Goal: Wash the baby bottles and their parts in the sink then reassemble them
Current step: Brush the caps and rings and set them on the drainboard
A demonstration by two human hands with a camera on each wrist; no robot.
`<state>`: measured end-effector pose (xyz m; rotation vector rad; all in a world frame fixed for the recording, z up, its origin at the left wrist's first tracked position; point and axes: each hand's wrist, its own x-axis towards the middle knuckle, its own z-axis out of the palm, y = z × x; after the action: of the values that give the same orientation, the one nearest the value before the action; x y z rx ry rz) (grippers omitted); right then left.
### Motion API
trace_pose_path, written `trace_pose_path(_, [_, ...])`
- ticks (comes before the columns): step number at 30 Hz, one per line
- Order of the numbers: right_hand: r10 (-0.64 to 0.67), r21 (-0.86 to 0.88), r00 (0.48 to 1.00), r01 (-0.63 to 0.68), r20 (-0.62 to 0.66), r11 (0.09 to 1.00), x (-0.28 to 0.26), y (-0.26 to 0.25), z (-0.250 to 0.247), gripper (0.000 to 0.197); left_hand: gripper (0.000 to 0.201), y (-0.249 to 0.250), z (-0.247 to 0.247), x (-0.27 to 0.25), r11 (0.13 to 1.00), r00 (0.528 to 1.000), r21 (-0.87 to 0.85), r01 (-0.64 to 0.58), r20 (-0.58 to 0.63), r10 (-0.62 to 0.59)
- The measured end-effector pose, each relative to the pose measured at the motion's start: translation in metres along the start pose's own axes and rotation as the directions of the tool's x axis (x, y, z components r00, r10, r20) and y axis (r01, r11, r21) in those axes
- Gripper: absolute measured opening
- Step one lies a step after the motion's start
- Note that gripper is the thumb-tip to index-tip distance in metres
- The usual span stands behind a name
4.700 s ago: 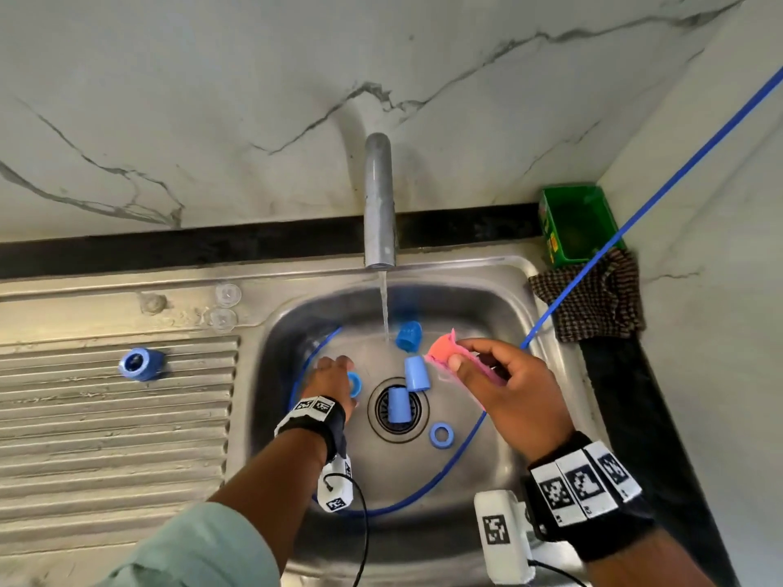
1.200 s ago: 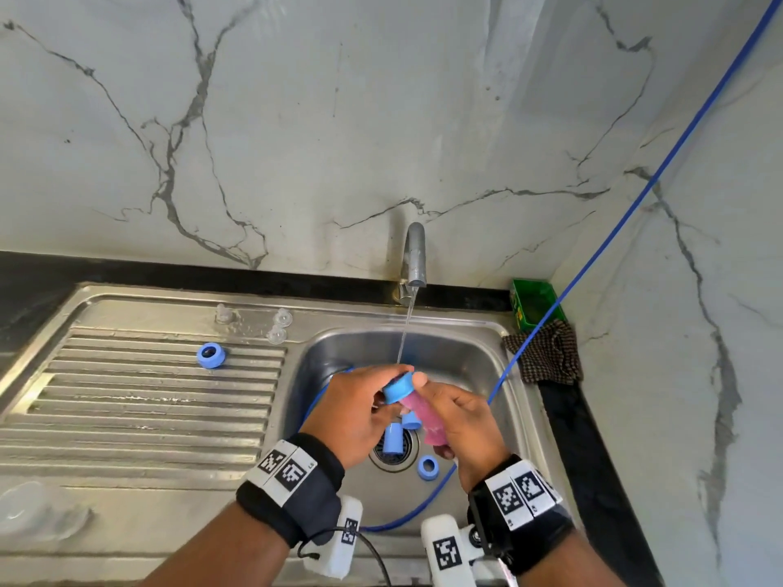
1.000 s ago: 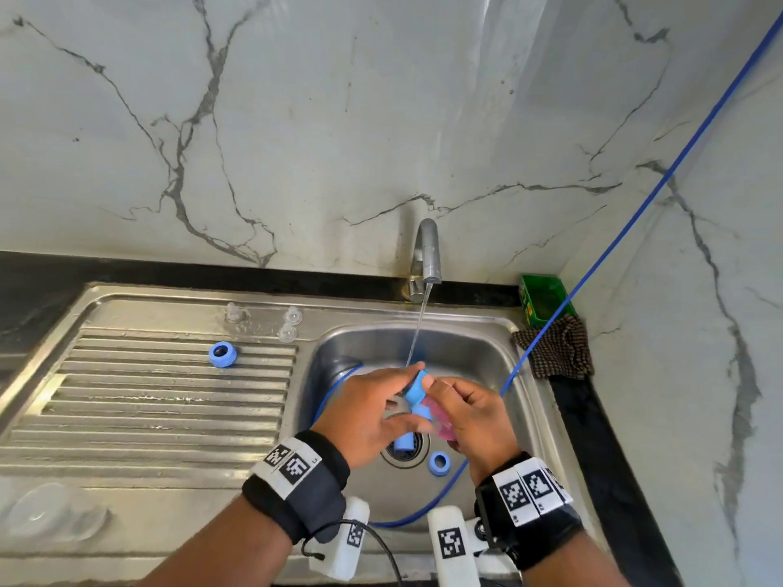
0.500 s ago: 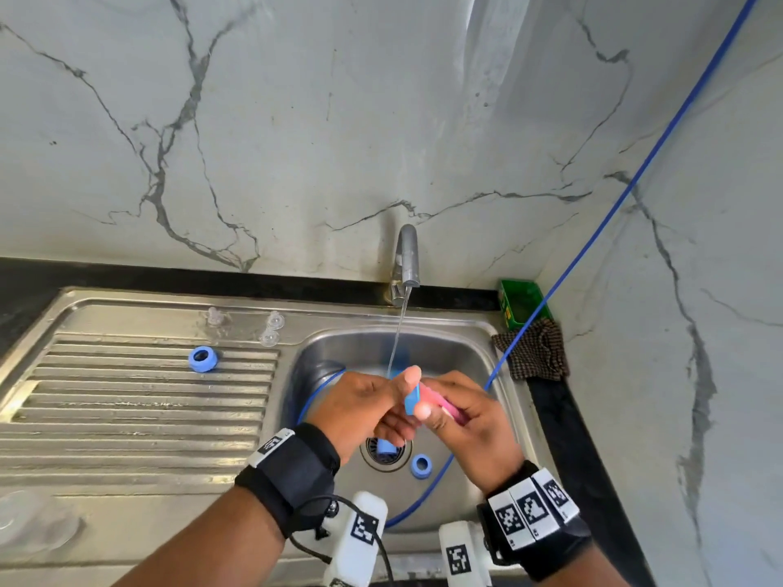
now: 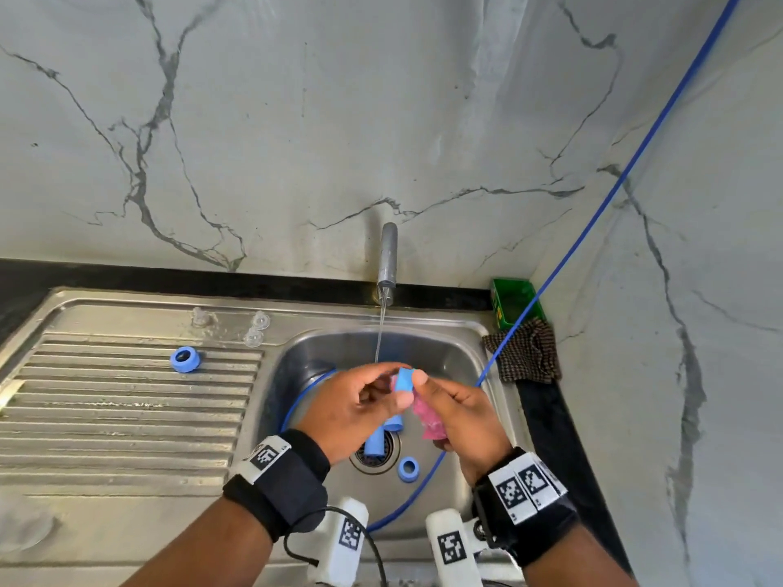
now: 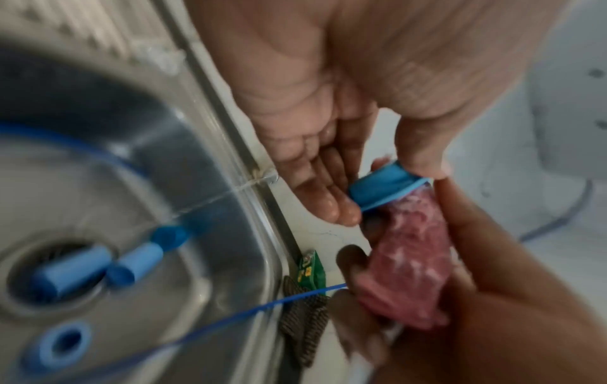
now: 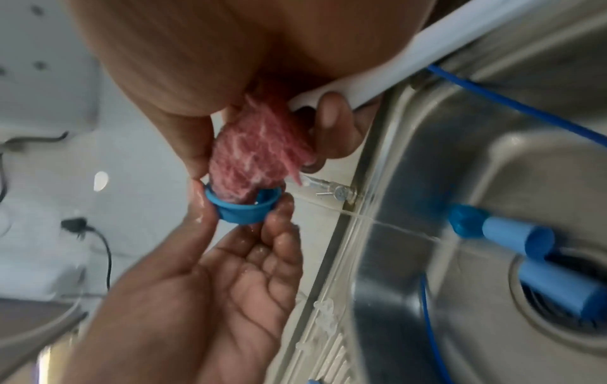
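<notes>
Over the sink basin (image 5: pixel 449 362), my left hand (image 5: pixel 381 387) pinches a blue bottle ring (image 5: pixel 403 380) between thumb and fingertips. My right hand (image 5: pixel 428 389) grips a pink scrubber (image 5: pixel 428 417). In the wrist views the scrubber's (image 7: pixel 259 161) end is pushed into the ring (image 7: pixel 243 207), and both the ring (image 6: pixel 384 185) and the scrubber (image 6: pixel 410 259) look wet. Two blue bottle bodies (image 5: pixel 375 444) lie across the drain with another blue ring (image 5: pixel 408 469) beside them. A third blue ring (image 5: pixel 185 359) sits on the drainboard, and clear teats (image 5: pixel 254 328) stand behind it.
The tap (image 5: pixel 387 256) runs a thin stream of water (image 5: pixel 380 332) into the basin just behind my hands. A blue cable (image 5: pixel 593 213) crosses from the upper right and loops inside the sink. A green tub (image 5: pixel 515 302) and a checked cloth (image 5: pixel 525 353) sit at the right corner.
My left hand picked a blue ring out of the basin and lifted it to the scrubber. Over the last second both hands kept working the scrubber against and into the ring.
</notes>
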<state>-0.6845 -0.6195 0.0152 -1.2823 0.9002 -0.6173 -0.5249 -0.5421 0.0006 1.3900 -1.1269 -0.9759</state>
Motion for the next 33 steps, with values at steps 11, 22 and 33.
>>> trace_pose_path(11, [-0.382,-0.347,0.909,0.416,0.165,0.841,0.018,0.01,-0.016,0.025,0.046,0.001,0.007,0.009,0.896,0.966,-0.368,0.248,0.026,-0.257])
trace_pose_path(22, [-0.577,-0.525,0.809,0.541,0.113,0.657,0.005,-0.013,-0.01,0.028,0.035,-0.01,-0.019,-0.009,0.917,0.981,-0.35,0.191,0.047,-0.187])
trace_pose_path(33, [-0.621,-0.651,0.748,0.595,0.233,0.472,-0.003,0.001,0.011,0.034,0.022,-0.016,-0.039,-0.018,0.996,0.99,-0.049,0.081,0.117,-0.075])
